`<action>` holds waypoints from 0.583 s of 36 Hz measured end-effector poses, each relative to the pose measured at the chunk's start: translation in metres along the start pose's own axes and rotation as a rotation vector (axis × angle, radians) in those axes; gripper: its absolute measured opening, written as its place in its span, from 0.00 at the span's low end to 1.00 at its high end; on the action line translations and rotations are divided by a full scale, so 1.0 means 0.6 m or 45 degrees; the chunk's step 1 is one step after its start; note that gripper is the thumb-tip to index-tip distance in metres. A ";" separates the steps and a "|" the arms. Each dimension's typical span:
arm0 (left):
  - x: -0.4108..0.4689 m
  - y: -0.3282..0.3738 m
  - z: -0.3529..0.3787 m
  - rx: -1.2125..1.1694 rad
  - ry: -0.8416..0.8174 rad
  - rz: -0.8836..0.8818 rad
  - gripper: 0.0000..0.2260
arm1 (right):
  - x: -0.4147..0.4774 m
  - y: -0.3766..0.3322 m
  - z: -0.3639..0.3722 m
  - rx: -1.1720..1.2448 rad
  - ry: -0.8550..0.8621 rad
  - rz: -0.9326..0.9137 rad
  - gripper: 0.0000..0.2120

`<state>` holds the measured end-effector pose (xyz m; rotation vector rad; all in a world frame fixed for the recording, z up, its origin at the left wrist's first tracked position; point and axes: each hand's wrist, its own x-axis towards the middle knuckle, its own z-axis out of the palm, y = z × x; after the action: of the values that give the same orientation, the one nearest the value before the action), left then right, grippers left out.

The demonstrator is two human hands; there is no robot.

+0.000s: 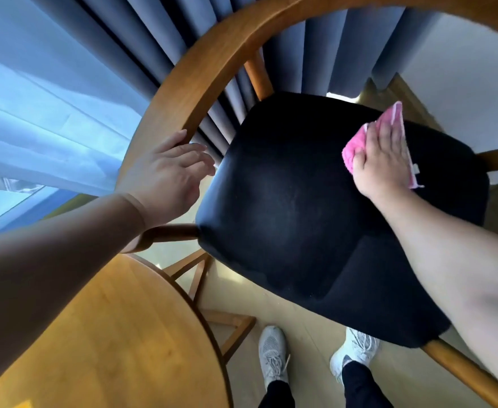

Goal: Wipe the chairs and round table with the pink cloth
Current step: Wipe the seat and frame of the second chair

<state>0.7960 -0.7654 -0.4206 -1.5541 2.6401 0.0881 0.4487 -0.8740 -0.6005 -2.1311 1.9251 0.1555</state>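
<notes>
pink cloth [389,119], fluffy, white-edged, flat on black seat [286,216] under my right hand [380,163], fingers straight. left hand [165,175] fingers relaxed, touching wooden rail [212,63].

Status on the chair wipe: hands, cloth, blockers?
Right hand flat, pressing pink cloth on black seat, far corner. Left hand open, touching wooden backrest rail. Nothing blocking the seat.

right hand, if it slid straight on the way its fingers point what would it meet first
The right hand lies flat on the pink cloth on the chair's black seat. Straight on, it would probably reach the seat's far edge first; beyond lie floor and blue curtain, depth unclear.
</notes>
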 end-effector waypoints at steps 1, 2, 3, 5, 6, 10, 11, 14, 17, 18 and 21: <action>0.000 0.001 -0.001 0.001 -0.002 0.002 0.11 | -0.018 -0.002 0.005 0.001 -0.010 0.014 0.30; 0.000 0.000 -0.001 0.002 -0.004 0.004 0.11 | -0.037 -0.005 0.009 0.008 -0.015 0.029 0.30; 0.000 0.000 -0.001 0.002 -0.006 0.007 0.11 | -0.056 -0.008 0.013 0.019 -0.017 0.047 0.30; -0.001 -0.003 0.000 0.007 -0.011 0.016 0.11 | -0.097 -0.015 0.026 0.033 -0.030 0.087 0.30; -0.001 -0.003 0.000 0.010 -0.011 0.022 0.11 | -0.119 -0.020 0.034 0.031 -0.038 0.106 0.30; -0.002 -0.004 0.002 0.026 -0.007 0.037 0.11 | -0.214 -0.046 0.066 0.060 -0.043 0.157 0.30; -0.001 -0.005 0.002 0.033 -0.008 0.033 0.10 | -0.237 -0.053 0.072 0.071 -0.044 0.164 0.30; 0.000 -0.004 0.003 0.051 -0.017 0.012 0.10 | -0.313 -0.073 0.093 0.079 -0.051 0.161 0.32; 0.002 -0.001 0.003 0.045 -0.012 -0.002 0.12 | -0.393 -0.084 0.117 0.083 -0.043 0.109 0.30; 0.002 0.000 0.003 0.053 -0.013 -0.003 0.12 | -0.413 -0.085 0.124 0.082 -0.039 0.083 0.30; -0.003 0.003 0.003 0.095 -0.027 0.000 0.11 | -0.433 -0.078 0.135 0.087 0.006 0.031 0.29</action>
<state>0.7954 -0.7628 -0.4223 -1.5212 2.5959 0.0065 0.4734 -0.5989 -0.6064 -2.0673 1.9307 0.0887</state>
